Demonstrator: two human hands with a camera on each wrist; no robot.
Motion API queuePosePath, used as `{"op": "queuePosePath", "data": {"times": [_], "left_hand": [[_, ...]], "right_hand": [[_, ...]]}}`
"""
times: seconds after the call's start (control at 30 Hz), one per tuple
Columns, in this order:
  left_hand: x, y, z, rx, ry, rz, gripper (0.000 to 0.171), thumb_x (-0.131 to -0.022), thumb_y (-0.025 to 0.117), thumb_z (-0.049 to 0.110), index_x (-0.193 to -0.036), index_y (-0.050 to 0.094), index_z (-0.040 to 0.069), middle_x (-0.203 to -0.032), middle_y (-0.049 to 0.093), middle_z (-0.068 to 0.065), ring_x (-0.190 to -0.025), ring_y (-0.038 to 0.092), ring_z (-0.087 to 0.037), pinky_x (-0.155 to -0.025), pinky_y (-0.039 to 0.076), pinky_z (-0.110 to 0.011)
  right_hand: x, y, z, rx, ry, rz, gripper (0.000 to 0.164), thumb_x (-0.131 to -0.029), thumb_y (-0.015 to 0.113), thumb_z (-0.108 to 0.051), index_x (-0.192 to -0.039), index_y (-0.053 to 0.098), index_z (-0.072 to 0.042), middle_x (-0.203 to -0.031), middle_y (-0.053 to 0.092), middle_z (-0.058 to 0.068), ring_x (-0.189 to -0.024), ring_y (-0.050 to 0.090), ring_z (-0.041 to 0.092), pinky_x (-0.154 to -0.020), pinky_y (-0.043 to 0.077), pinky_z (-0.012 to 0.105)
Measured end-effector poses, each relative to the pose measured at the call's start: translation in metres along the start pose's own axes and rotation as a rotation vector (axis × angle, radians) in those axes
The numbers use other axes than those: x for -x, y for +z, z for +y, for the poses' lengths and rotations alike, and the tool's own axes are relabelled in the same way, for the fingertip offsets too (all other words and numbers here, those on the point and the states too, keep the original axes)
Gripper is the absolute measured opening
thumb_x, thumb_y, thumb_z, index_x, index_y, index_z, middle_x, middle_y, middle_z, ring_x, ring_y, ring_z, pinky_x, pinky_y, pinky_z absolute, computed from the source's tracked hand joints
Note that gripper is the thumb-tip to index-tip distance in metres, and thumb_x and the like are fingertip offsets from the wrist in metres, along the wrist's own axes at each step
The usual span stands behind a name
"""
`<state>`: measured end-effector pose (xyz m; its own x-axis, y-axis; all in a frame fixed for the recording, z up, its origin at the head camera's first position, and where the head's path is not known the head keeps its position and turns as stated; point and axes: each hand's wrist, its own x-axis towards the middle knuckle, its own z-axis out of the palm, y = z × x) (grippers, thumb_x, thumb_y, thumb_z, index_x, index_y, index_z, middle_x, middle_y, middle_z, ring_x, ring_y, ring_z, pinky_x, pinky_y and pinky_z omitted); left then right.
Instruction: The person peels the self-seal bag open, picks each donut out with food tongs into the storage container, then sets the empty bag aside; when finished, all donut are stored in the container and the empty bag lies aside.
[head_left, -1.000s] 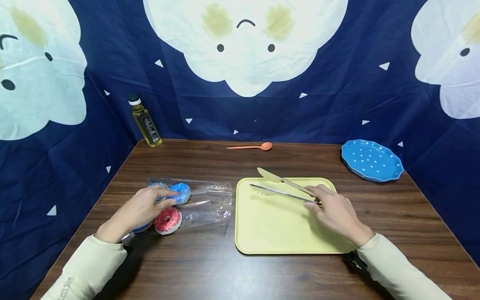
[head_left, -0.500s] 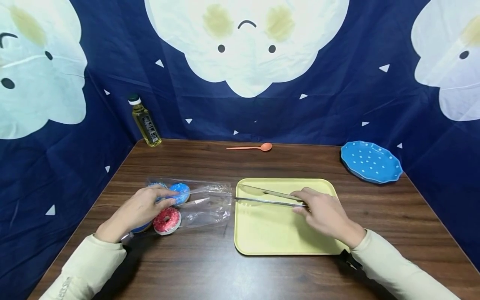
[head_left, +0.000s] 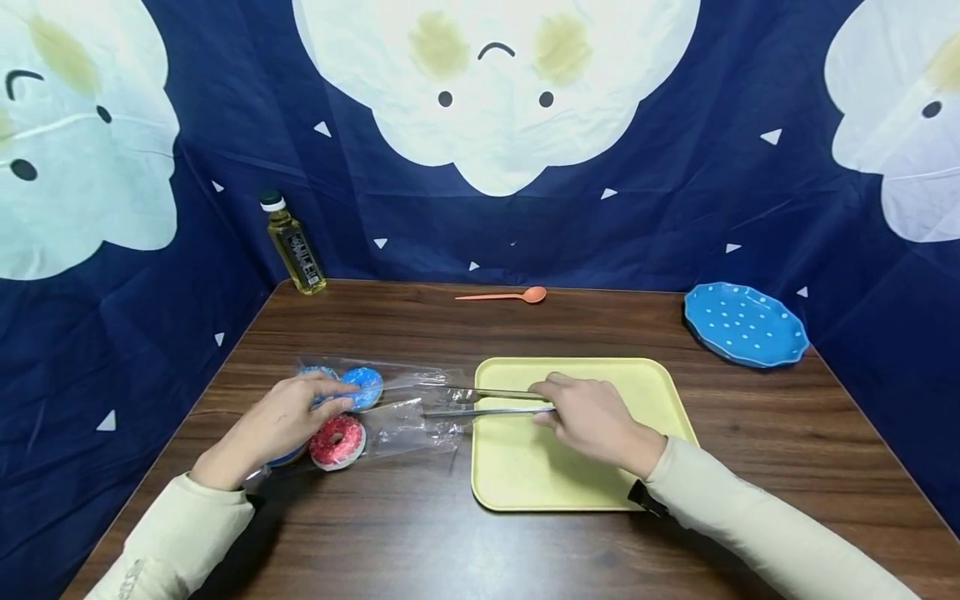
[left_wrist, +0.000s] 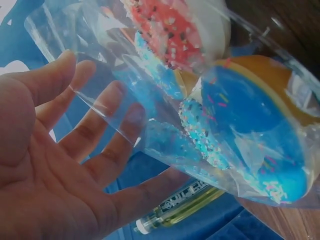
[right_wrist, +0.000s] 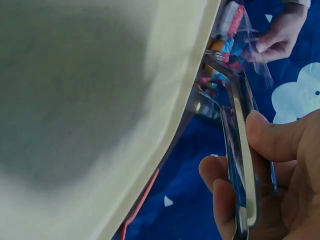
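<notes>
The right hand (head_left: 592, 419) has carried the tongs (head_left: 513, 410) leftward across the yellow tray (head_left: 540, 475); they now reach past its edge to the clear bag (head_left: 401, 433), perhaps inside, though the transparent plastic makes that uncertain.

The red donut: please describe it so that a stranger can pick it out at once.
On the brown table, left of the yellow tray in the head view, lies a clear plastic bag. Inside it, at the near edge, beside the left hand, is the red donut. Its icing is red; the other visible donuts have blue icing.
</notes>
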<state>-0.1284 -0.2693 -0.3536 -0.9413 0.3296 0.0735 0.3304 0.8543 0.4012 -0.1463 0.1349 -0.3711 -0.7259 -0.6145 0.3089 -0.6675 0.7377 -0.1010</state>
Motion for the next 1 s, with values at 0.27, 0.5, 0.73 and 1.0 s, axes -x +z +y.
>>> {"op": "queuePosePath", "data": {"times": [0.27, 0.5, 0.73, 1.0], "left_hand": [[0.001, 0.001, -0.001, 0.009, -0.009, -0.012, 0.029, -0.101, 0.063, 0.022, -0.125, 0.072, 0.007, -0.123, 0.065, -0.016, -0.117, 0.060, -0.039, -0.094, 0.048, -0.060], [0.003, 0.001, -0.002, 0.020, -0.005, -0.006, 0.029, -0.103, 0.061, 0.022, -0.125, 0.072, 0.008, -0.122, 0.066, -0.015, -0.117, 0.059, -0.038, -0.095, 0.048, -0.060], [0.003, -0.002, -0.002, 0.022, -0.018, -0.026, 0.032, -0.103, 0.060, 0.027, -0.127, 0.071, 0.008, -0.129, 0.063, -0.020, -0.122, 0.055, -0.043, -0.098, 0.044, -0.063], [0.002, -0.001, -0.001, 0.032, -0.026, -0.026, 0.031, -0.104, 0.059, 0.027, -0.126, 0.072, 0.009, -0.128, 0.064, -0.019, -0.124, 0.054, -0.042, -0.099, 0.043, -0.063]], "right_hand": [[-0.014, 0.009, -0.011, -0.065, -0.012, -0.086, 0.039, -0.088, 0.078, -0.034, -0.119, 0.071, -0.012, -0.089, 0.065, -0.001, -0.061, 0.057, 0.015, -0.043, 0.043, 0.034], [-0.013, 0.009, -0.008, -0.225, 0.068, -0.203, 0.061, -0.085, 0.082, -0.037, -0.133, 0.063, -0.005, -0.111, 0.069, 0.006, -0.089, 0.067, 0.021, -0.072, 0.056, 0.042], [-0.019, 0.011, -0.003, -0.243, 0.020, -0.189, 0.040, -0.088, 0.080, -0.030, -0.120, 0.069, -0.010, -0.088, 0.067, -0.006, -0.073, 0.062, 0.011, -0.061, 0.052, 0.034], [-0.038, 0.019, -0.011, -0.221, -0.061, -0.158, 0.031, -0.091, 0.076, -0.030, -0.112, 0.067, -0.008, -0.076, 0.057, -0.009, -0.064, 0.054, 0.011, -0.054, 0.047, 0.033]]}}
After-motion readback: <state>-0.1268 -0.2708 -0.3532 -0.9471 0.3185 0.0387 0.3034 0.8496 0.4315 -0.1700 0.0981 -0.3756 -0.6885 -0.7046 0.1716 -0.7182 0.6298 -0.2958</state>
